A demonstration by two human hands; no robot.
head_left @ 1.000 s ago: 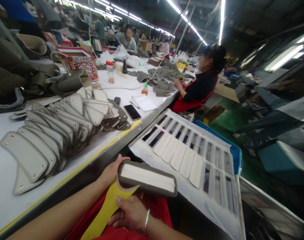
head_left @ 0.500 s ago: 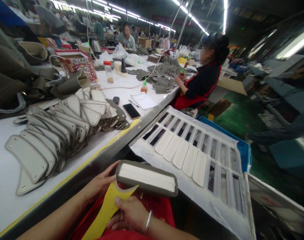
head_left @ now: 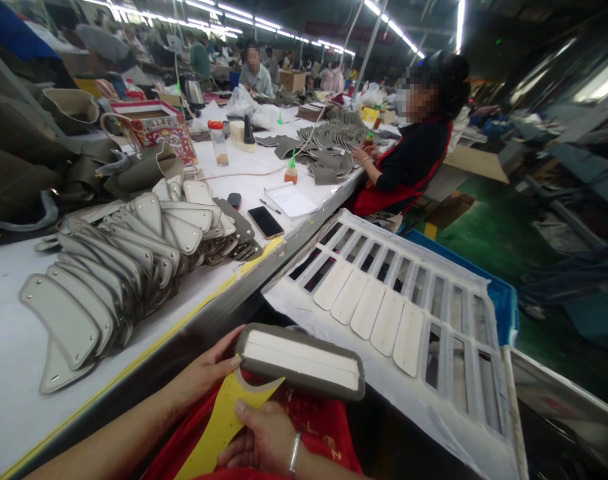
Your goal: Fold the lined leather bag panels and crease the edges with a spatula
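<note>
A dark grey-green block-like piece [head_left: 301, 363] with a white face lies tilted over my lap. My left hand [head_left: 211, 367] grips its left end, thumb at the near corner and the other fingers partly hidden behind it. In my right hand [head_left: 261, 430] is a yellow curved piece [head_left: 211, 423], pinched under the thumb. The curved upper end of the yellow piece lies close to the block's lower left corner, near my left thumb; whether they touch is unclear.
Grey snap-studded pieces [head_left: 109, 260] are heaped on the white table [head_left: 14, 413] at left, near a phone [head_left: 265, 222] and a notepad [head_left: 291, 200]. A slatted white rack [head_left: 434, 427] holding several pale strips [head_left: 384, 323] stands at right. Beyond it sits a person in red and black [head_left: 414, 157].
The view has shifted slightly, so the scene sits a little further right. Both hands keep their holds on the block and the yellow piece.
</note>
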